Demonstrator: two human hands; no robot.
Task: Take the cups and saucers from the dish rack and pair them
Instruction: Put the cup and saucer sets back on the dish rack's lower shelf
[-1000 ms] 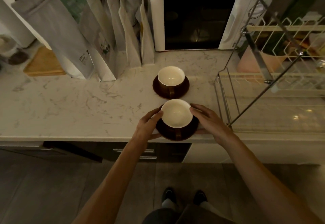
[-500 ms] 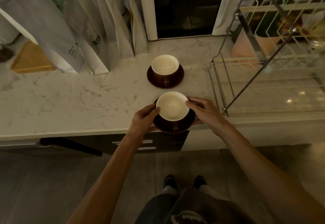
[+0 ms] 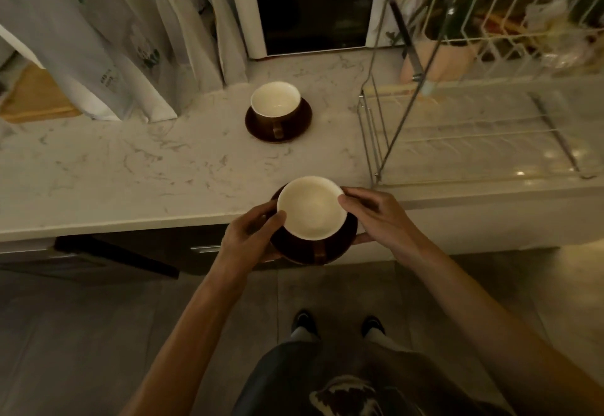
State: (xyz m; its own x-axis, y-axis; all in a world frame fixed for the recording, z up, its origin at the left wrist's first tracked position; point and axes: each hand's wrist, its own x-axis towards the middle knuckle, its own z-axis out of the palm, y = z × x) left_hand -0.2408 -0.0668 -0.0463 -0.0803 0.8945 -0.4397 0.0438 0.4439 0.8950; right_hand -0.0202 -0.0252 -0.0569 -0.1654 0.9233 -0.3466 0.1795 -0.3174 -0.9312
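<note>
Left hand (image 3: 253, 235) and right hand (image 3: 379, 214) both grip near saucer (image 3: 313, 250) with cup (image 3: 311, 208) on it, overhanging surface (image 3: 130, 167) edge. Second cup-saucer pair (image 3: 278, 111) behind.

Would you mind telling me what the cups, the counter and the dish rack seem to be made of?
The cups look like glazed ceramic: smooth cream inside, glossy dark brown outside. The counter looks like polished marble or an imitation, white with grey veins. The dish rack appears to be thin metal wire, partly shiny, partly pale-coated.
</note>
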